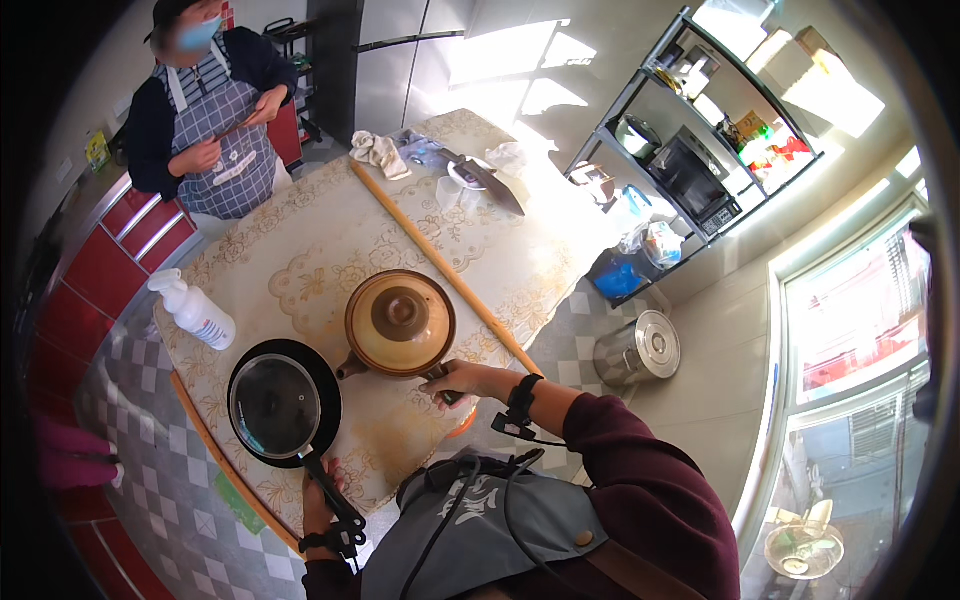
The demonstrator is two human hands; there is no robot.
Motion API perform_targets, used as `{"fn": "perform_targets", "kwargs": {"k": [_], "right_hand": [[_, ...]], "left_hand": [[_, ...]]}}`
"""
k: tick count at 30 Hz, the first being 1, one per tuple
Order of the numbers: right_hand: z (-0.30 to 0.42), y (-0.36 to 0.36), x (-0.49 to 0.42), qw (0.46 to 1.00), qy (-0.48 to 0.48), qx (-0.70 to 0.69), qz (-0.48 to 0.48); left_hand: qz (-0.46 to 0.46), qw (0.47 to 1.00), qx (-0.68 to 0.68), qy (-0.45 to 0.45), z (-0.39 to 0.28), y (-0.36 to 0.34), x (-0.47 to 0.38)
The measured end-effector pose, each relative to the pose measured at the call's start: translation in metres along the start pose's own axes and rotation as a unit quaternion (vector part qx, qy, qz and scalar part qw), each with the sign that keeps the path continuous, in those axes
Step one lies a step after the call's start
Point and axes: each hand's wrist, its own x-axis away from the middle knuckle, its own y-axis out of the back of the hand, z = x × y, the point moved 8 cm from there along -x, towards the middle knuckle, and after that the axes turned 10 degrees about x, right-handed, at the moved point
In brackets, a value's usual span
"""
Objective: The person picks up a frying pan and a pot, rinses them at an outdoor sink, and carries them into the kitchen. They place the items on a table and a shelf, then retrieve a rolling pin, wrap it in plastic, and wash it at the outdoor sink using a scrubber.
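My left hand (321,484) is at the handle of a black frying pan (330,390), low at the left of the table; its fingers are partly hidden by the handle. A glass lid (274,406) or smaller pan lies over the frying pan. My right hand (459,381) grips the side handle of a lidded clay pot (400,322), which has a tan lid with a brown knob and a short spout. The pot stands to the right of the pan on the patterned tablecloth (315,262). A long wooden rod (442,266) runs past the pot's right side.
A white spray bottle (196,311) stands at the table's left. At the far end are a cleaver (487,180), clear cups (450,195) and a crumpled cloth (381,154). Another person (217,127) stands beyond the table's left edge. A lidded metal pot (637,349) is on the floor at right, below a shelf rack (637,90).
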Motion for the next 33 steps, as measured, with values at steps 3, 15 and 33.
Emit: {"fn": "perform_targets", "kwargs": {"k": [3,15,33], "right_hand": [[-0.024,0.029,0.034,0.999,0.023,0.031,0.030],[-0.315,0.210,0.255,0.879,0.038,-0.276,-0.387],[-0.405,0.271,0.233,0.923,0.042,-0.140,-0.356]], "left_hand": [[-0.041,0.996,-0.077,-0.032,-0.015,0.015,0.031],[-0.153,0.843,-0.154,-0.492,-0.064,-0.095,0.210],[-0.066,0.958,0.185,-0.208,0.055,-0.282,0.159]]}}
